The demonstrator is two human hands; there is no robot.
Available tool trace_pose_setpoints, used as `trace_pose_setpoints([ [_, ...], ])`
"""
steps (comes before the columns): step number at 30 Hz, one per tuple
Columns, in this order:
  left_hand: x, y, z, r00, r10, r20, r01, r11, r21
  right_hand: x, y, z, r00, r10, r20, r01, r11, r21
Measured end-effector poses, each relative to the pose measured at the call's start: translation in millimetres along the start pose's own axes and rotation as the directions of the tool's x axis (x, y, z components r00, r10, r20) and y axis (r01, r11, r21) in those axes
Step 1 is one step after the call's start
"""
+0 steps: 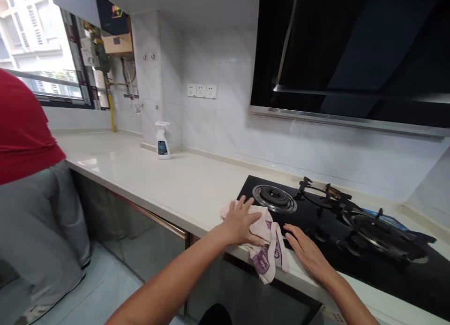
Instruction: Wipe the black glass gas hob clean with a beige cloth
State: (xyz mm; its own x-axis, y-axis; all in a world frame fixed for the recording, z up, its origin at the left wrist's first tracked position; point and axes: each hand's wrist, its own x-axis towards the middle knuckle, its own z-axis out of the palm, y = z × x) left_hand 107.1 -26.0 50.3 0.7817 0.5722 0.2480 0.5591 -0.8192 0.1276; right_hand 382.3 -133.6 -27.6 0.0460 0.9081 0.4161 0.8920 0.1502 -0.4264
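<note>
Forearms are seen reaching in from the lower edge, bare, and both hands are laid palm down at the front of the tabletop. The left hand is held open with the fingers spread and is pressed flat on a crumpled pinkish cloth with purple print; nothing is gripped, the cloth is only pinned under the palm. The right hand is likewise open, fingers straight and close together, and is rested on the front strip of the black glass hob, just beside the cloth; whether its fingertips touch the fabric cannot be told. The cloth is bunched at the front left corner of the hob, with one end hung over the tabletop's edge. By the look of it, only this corner is covered at present, and the wider glass lies beyond the cloth; no streaks or wet marks can be made out, so how much has been gone over cannot be judged. Behind the hands the left burner is left bare, a loose pan support is set between the burners, and the right burner is ringed by its own support. Further along the tabletop a spray bottle is stood upright near the tiled wall, below a row of sockets. A dark extractor hood is mounted above the hob, and another person in a red top is seen at the far left.
</note>
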Motion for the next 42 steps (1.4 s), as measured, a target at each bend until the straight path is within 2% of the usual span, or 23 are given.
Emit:
trace_pose_setpoints([
  [4, 27.8, 39.0, 20.5, 0.998, 0.018, 0.056, -0.02, 0.999, 0.036, -9.4, 26.6, 25.8, 0.989, -0.126, -0.072, 0.106, 0.966, -0.234],
  [6, 34.2, 57.8, 31.8, 0.997, 0.051, 0.055, -0.055, 0.995, 0.083, -12.1, 35.8, 33.3, 0.98, -0.148, -0.133, 0.101, 0.945, -0.31],
  [9, 28.6, 74.3, 43.5, 0.997, 0.074, -0.017, -0.071, 0.992, 0.106, -18.3, 44.9, 38.3, 0.973, -0.143, -0.183, 0.057, 0.91, -0.411],
  [12, 10.5, 68.6, 45.2, 0.996, 0.035, -0.086, -0.03, 0.998, 0.053, -23.9, 46.7, 40.5, 0.983, -0.128, -0.135, 0.049, 0.878, -0.475],
  [15, -10.0, 38.5, 35.2, 0.989, -0.088, -0.121, 0.091, 0.996, 0.014, -25.4, 44.1, 42.1, 0.991, -0.073, -0.111, 0.011, 0.876, -0.482],
  [18, -31.2, -12.2, 16.1, 0.943, -0.301, -0.144, 0.307, 0.952, 0.021, -25.1, 43.9, 43.9, 0.993, -0.032, -0.115, -0.023, 0.893, -0.449],
  [21, -56.3, -73.5, -5.9, 0.856, -0.497, -0.138, 0.509, 0.859, 0.063, -26.3, 49.2, 46.2, 0.993, -0.043, -0.107, -0.008, 0.903, -0.429],
  [25, -89.1, -148.4, -32.0, 0.705, -0.69, -0.164, 0.709, 0.69, 0.147, -32.3, 62.6, 48.1, 0.993, -0.088, -0.077, 0.05, 0.915, -0.4],
  [28, -101.4, -188.6, -46.7, 0.59, -0.795, -0.138, 0.805, 0.567, 0.175, -37.4, 75.2, 47.6, 0.987, -0.163, -0.012, 0.147, 0.917, -0.371],
  [30, -102.0, -207.2, -52.6, 0.551, -0.822, -0.144, 0.83, 0.524, 0.189, -39.1, 82.8, 46.6, 0.981, -0.191, 0.012, 0.182, 0.912, -0.369],
  [34, -90.1, -230.2, -53.6, 0.556, -0.802, -0.219, 0.828, 0.508, 0.239, -37.8, 83.8, 44.0, 0.98, -0.194, 0.042, 0.195, 0.898, -0.395],
  [37, -73.0, -240.1, -48.7, 0.561, -0.792, -0.242, 0.824, 0.505, 0.257, -35.6, 68.6, 41.1, 0.992, -0.126, 0.012, 0.12, 0.903, -0.413],
  [40, -46.5, -242.7, -40.7, 0.576, -0.783, -0.233, 0.814, 0.522, 0.256, -33.1, 50.9, 36.2, 0.998, -0.067, -0.013, 0.056, 0.914, -0.401],
  [42, -22.0, -238.1, -32.6, 0.611, -0.76, -0.222, 0.789, 0.561, 0.249, -31.7, 43.0, 32.4, 0.999, -0.041, -0.022, 0.029, 0.917, -0.398],
])
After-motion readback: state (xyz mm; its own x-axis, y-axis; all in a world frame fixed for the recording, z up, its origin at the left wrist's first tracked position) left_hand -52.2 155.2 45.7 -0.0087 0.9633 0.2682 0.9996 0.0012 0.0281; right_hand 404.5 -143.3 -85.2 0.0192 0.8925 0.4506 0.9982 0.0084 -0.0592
